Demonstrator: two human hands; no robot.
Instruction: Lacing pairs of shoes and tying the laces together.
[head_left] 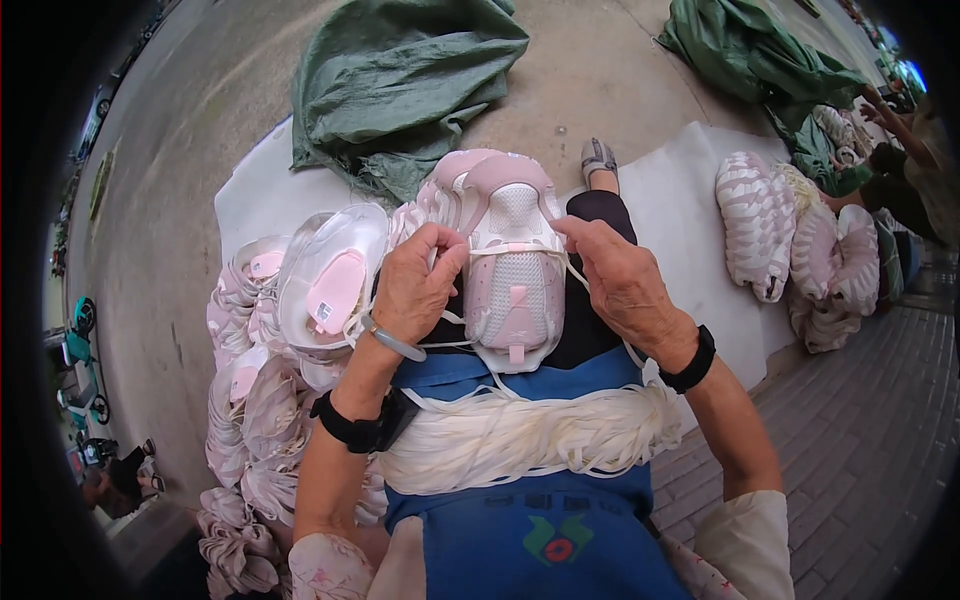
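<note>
one pink-and-white mesh shoe upper (515, 315) mid-frame, white lace (515, 247) across it, pinched in left hand (418, 287) and right hand (622, 285), one cream lace bundle (525, 437) lower centre

The curled fingers of my left hand (418, 283) and right hand (620, 280) hide where their tips meet the white lace (518, 248), so I cannot tell how firmly either pinches it. The pink-and-white shoe upper (516, 300) and the bundle of laces (520, 440) cover much of my lap, and the top edge cuts off the green sack (400, 90). At my far right a co-worker (925, 165) fades into the dark rim, while the scooters (80, 360) on my left are too small and blurred to make out.
</note>
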